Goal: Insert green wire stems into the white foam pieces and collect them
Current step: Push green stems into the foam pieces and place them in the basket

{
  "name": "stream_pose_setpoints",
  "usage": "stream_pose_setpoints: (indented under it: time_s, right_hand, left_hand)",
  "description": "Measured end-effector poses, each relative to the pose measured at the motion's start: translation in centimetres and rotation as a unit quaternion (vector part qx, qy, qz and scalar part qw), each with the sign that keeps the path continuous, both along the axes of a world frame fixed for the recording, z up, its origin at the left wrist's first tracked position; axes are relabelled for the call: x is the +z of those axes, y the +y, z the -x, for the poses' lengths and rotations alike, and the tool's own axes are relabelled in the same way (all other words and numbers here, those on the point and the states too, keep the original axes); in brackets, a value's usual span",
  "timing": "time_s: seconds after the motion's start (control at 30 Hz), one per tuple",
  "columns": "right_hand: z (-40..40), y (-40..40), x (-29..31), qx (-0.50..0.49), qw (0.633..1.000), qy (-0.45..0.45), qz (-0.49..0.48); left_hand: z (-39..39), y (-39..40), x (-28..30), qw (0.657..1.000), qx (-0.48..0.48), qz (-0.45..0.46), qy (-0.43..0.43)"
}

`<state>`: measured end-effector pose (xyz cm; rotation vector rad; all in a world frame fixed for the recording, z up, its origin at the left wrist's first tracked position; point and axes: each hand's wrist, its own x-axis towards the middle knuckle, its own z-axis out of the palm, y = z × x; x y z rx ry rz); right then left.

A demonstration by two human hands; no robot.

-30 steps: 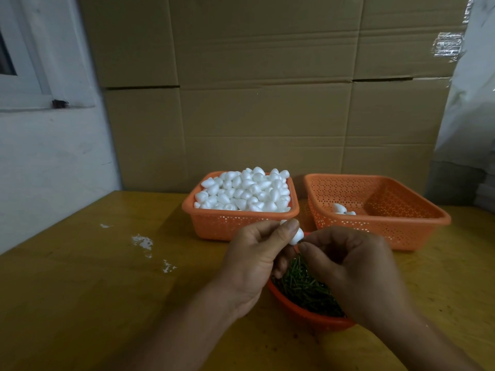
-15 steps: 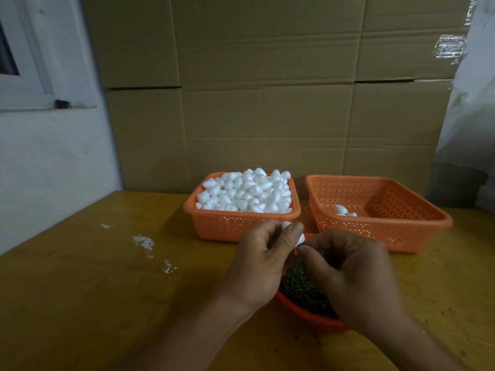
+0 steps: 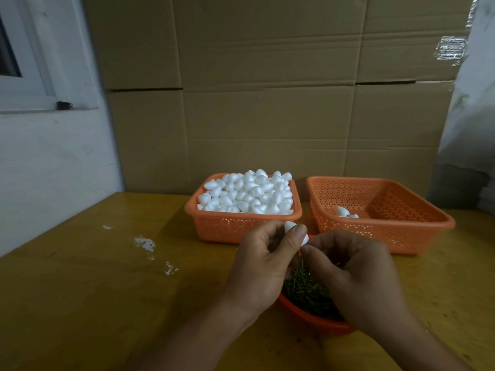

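My left hand (image 3: 263, 263) pinches a white foam piece (image 3: 290, 226) between thumb and fingers, just above a round orange bowl (image 3: 316, 318) full of green wire stems (image 3: 305, 290). My right hand (image 3: 356, 274) is curled with its fingertips pressed against the foam piece; whatever it pinches is hidden by the fingers. Behind stands an orange basket (image 3: 235, 226) heaped with white foam pieces (image 3: 249, 192). To its right, a second orange basket (image 3: 417, 231) holds a few foam pieces (image 3: 344, 211) in its near left corner.
All of this sits on a yellow wooden table (image 3: 93, 290) with white crumbs (image 3: 146, 243) to the left. A wall of cardboard boxes (image 3: 267, 103) closes the back. A white wall with a window frame (image 3: 40, 97) is on the left.
Both hands have stayed together over the bowl, and the right fingertips have closed in on the foam piece. The view has drifted slightly.
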<state>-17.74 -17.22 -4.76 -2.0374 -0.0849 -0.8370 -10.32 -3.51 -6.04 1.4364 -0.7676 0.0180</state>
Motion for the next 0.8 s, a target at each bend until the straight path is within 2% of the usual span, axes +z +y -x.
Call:
stream_pose_setpoints:
  time_s: [0.13, 0.43, 0.53, 0.67, 0.8]
  right_hand:
    - [-0.4, -0.6, 0.3, -0.02, 1.0, 0.011, 0.002]
    - [-5.0, -6.2, 2.3, -0.171, 0.983, 0.068, 0.007]
    - [-7.3, -8.9, 2.8, -0.223, 0.965, 0.128, 0.05]
    - [-10.0, -11.9, 2.9, -0.282, 0.922, 0.24, 0.114]
    - [-11.9, -13.3, 3.0, -0.303, 0.888, 0.327, 0.118]
  left_hand:
    - [0.1, 0.1, 0.2, 1.0, -0.016, -0.006, 0.0]
    - [0.5, -0.1, -1.2, 0.979, 0.07, -0.128, -0.141]
    - [0.7, -0.3, -1.1, 0.973, 0.079, -0.141, -0.167]
    - [0.7, -0.3, -1.2, 0.971, 0.079, -0.136, -0.179]
    - [0.6, -0.2, -1.2, 0.97, 0.077, -0.138, -0.187]
